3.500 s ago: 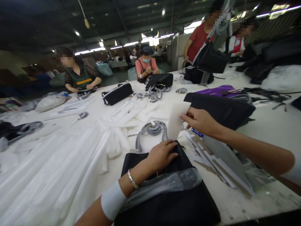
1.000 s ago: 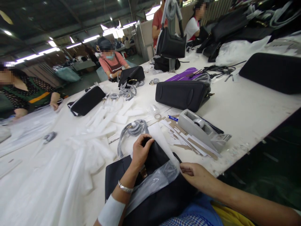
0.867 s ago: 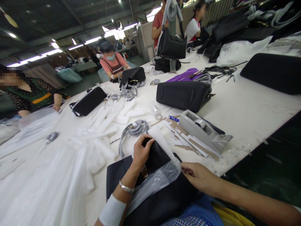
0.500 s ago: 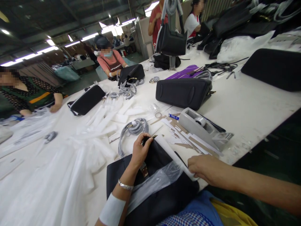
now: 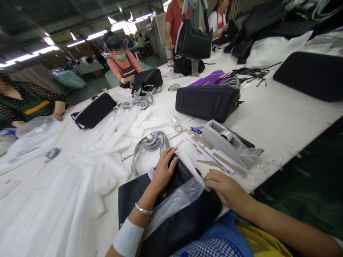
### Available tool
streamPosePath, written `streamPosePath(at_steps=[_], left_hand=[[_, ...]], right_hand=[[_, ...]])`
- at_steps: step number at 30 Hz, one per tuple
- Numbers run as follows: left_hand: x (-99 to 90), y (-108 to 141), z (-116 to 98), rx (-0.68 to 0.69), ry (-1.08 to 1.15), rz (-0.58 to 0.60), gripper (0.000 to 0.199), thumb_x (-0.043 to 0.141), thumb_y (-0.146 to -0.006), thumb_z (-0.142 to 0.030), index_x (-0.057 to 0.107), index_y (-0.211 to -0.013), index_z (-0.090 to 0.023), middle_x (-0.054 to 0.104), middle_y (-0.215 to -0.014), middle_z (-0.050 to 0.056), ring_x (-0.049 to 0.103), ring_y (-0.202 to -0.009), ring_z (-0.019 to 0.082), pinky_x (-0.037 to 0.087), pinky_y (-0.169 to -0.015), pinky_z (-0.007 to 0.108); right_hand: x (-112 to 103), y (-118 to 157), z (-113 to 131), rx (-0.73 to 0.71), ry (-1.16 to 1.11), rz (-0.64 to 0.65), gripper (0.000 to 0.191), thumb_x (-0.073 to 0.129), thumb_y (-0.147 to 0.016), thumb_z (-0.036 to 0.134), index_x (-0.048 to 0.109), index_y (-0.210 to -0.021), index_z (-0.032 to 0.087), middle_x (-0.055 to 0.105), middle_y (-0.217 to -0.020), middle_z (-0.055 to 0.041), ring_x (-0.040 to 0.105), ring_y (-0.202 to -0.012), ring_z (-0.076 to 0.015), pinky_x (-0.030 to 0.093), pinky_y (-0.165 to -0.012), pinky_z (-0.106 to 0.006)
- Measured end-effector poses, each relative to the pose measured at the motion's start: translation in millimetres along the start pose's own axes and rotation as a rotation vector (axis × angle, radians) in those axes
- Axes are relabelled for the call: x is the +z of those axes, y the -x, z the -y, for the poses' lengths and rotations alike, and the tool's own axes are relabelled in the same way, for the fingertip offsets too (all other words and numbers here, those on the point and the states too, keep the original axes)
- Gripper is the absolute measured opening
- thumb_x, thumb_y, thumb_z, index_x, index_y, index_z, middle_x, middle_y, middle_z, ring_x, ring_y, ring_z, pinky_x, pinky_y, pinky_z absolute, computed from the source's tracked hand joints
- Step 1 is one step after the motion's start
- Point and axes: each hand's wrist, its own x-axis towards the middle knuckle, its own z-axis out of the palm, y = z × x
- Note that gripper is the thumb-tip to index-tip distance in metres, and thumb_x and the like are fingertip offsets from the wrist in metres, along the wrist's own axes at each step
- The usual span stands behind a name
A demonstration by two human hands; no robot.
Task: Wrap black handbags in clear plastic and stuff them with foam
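A black handbag [image 5: 184, 221] lies in front of me, with a clear plastic film [image 5: 175, 204] across it. A white foam strip [image 5: 189, 162] runs along the bag's raised edge. My left hand [image 5: 165, 168] is closed over the top corner of that edge, thumb on the near side. My right hand [image 5: 223, 187] pinches the strip's lower end at the bag's right side; its fingertips are partly hidden. Behind the bag a wrapped grey strap [image 5: 152, 142] is coiled on the table.
A grey tape dispenser [image 5: 225, 142] stands beside paper strips [image 5: 214, 157] and a blue pen [image 5: 195, 130]. Another black bag [image 5: 205, 103] lies beyond. White foam sheets [image 5: 80, 192] cover the left side. Co-workers [image 5: 124, 66] sit across the table [image 5: 270, 125].
My right hand has moved left and up along the white foam strip, closer to the bag. My left fingers have straightened somewhat over the corner. The view has shifted slightly.
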Motion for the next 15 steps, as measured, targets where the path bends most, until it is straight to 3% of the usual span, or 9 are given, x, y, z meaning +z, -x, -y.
streamPosePath(at_steps=[2, 5, 9, 12, 15], left_hand=[[4.5, 0, 2, 0.005, -0.097, 0.042, 0.034, 0.045, -0.098, -0.034, 0.058, -0.129, -0.025, 0.048, -0.141, 0.01, 0.045, -0.13, 0.024, 0.034, -0.111, 0.043], [6.8, 0, 3, 0.012, -0.128, 0.052, 0.032, 0.046, -0.098, -0.034, 0.061, -0.125, -0.025, 0.053, -0.136, 0.01, 0.05, -0.125, 0.024, 0.038, -0.108, 0.043], [1.6, -1, 0, 0.007, 0.007, -0.082, 0.035, 0.049, -0.096, -0.031, 0.055, -0.13, -0.024, 0.059, -0.127, 0.009, 0.053, -0.121, 0.021, 0.039, -0.106, 0.039], [-4.3, -1, 1, -0.038, 0.076, -0.171, 0.033, 0.054, -0.093, -0.029, 0.058, -0.126, -0.023, 0.063, -0.12, 0.007, 0.056, -0.116, 0.021, 0.041, -0.103, 0.037], [-7.5, -3, 7, -0.088, 0.155, -0.187, 0.028, 0.062, -0.087, -0.029, 0.063, -0.114, -0.021, 0.067, -0.108, 0.006, 0.061, -0.104, 0.02, 0.045, -0.095, 0.035]], right_hand=[[-19, 5, 5, 0.036, -0.026, 0.083, 0.044, 0.038, -0.082, 0.002, 0.069, -0.106, 0.022, 0.068, -0.11, -0.0077, 0.062, -0.105, -0.0189, 0.05, -0.095, -0.034], [-39, -2, 16, 0.17, -0.034, -0.043, 0.041, 0.041, -0.09, 0.012, 0.064, -0.121, 0.024, 0.065, -0.125, -0.007, 0.059, -0.117, -0.0209, 0.044, -0.105, -0.037], [-34, -51, 22, 0.347, -0.175, -0.15, 0.044, 0.047, -0.094, 0.036, 0.054, -0.134, 0.019, 0.063, -0.128, -0.0121, 0.064, -0.108, -0.0239, 0.05, -0.095, -0.038], [-15, -92, 16, 0.405, -0.231, -0.077, 0.047, 0.049, -0.092, 0.042, 0.055, -0.13, 0.014, 0.07, -0.109, -0.0119, 0.067, -0.094, -0.0222, 0.051, -0.081, -0.033], [0, -114, 9, 0.394, -0.134, 0.05, 0.035, 0.049, -0.091, 0.045, 0.066, -0.097, 0.015, 0.068, -0.076, -0.005, 0.062, -0.071, -0.0185, 0.044, -0.064, -0.028]])
